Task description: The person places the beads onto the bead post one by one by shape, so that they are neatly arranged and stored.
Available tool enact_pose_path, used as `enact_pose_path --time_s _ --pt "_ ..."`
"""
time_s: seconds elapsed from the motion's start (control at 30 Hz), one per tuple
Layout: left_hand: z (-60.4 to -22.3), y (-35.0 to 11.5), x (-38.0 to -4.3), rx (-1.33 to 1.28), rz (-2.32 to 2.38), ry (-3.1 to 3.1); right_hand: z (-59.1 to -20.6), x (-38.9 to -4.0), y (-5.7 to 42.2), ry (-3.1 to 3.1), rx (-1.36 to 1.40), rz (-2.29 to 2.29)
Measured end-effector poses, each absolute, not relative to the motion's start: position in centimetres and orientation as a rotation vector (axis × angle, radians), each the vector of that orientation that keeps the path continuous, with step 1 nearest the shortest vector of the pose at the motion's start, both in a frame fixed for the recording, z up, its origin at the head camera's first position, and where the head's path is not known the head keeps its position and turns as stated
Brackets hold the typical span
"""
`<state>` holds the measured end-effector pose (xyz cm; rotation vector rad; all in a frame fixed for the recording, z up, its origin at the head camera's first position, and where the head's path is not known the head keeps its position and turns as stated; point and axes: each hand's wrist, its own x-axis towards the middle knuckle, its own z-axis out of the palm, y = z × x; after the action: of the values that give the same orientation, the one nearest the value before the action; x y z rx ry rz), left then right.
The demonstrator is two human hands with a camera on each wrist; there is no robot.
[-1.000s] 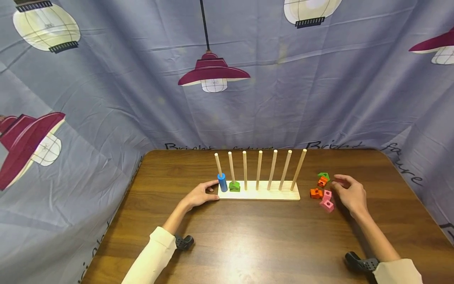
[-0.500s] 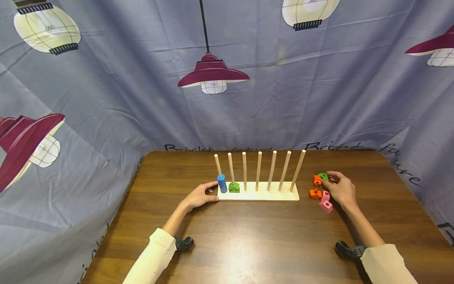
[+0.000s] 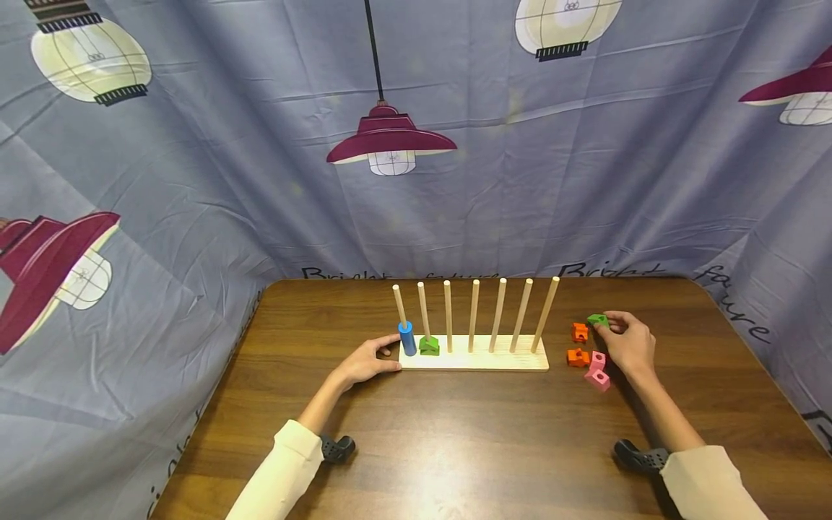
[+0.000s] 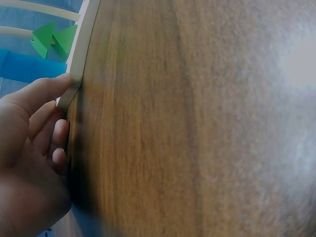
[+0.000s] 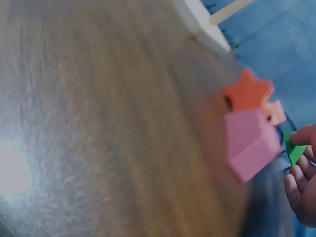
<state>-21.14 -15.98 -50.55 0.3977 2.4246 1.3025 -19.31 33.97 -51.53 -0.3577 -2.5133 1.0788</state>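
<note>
Since the earlier frames, I see my right hand point(image 3: 629, 345) has slid in from the open table to the far end of the loose pieces, and the green block point(image 3: 597, 320) is now between its fingertips; my left hand point(image 3: 367, 359) has stayed put.

Going left to right: my left hand rests on the table point(image 3: 455, 440) at the left end of the peg board point(image 3: 477, 357). From the left wrist view, the thumb point(image 4: 42, 92) lies straight against the board's edge and the other fingers are loosely bent beside it, gripping nothing. Just past that thumb, a blue cylinder point(image 3: 407, 338) sits on the first peg point(image 3: 400, 307) and a green piece point(image 3: 429, 344) sits low on the second peg point(image 3: 424, 307). The other five pegs stand bare.

Right of the board, apart from it, lie two orange blocks point(image 3: 578, 344), one behind the other, and two pink blocks point(image 3: 598, 369) touching each other nearer to me. My right hand sits just beside these, fingers curled, pinching the green block at the far end of the group, close to the rear orange block. I cannot tell whether the block is lifted or on the wood. The right wrist view is blurred, but shows a fingertip point(image 5: 305, 135) on the green block's edge, with a pink block point(image 5: 252, 144) and an orange one point(image 5: 248, 93) in front.
</note>
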Motion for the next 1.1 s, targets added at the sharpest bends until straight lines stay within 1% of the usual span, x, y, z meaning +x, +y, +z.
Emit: enact_pose_path --time_s 0.13,0.3,0.43,0.6,0.87,1.1 --pt "-50.7 -15.9 -21.2 0.409 1.303 2.438 -49.3 -18.7 33.4 -2.429 -0.374 1.101" --pt "-50.9 -15.9 -21.2 0.393 1.314 2.436 -45.4 -17.8 31.8 -2.282 -0.306 1.200" --pt "-50.9 -15.9 -21.2 0.394 1.321 2.435 -42.4 -17.0 30.1 -2.144 -0.174 1.303" --pt "-50.9 -15.9 -21.3 0.395 1.315 2.440 -39.2 -16.1 27.1 -2.026 0.063 1.408" --pt "-50.7 -15.8 -21.2 0.393 1.321 2.450 -35.7 -14.9 21.5 -2.041 0.342 1.497" --pt "-50.7 -15.9 -21.3 0.396 1.326 2.432 -34.7 -15.7 16.5 -2.082 0.556 1.552"
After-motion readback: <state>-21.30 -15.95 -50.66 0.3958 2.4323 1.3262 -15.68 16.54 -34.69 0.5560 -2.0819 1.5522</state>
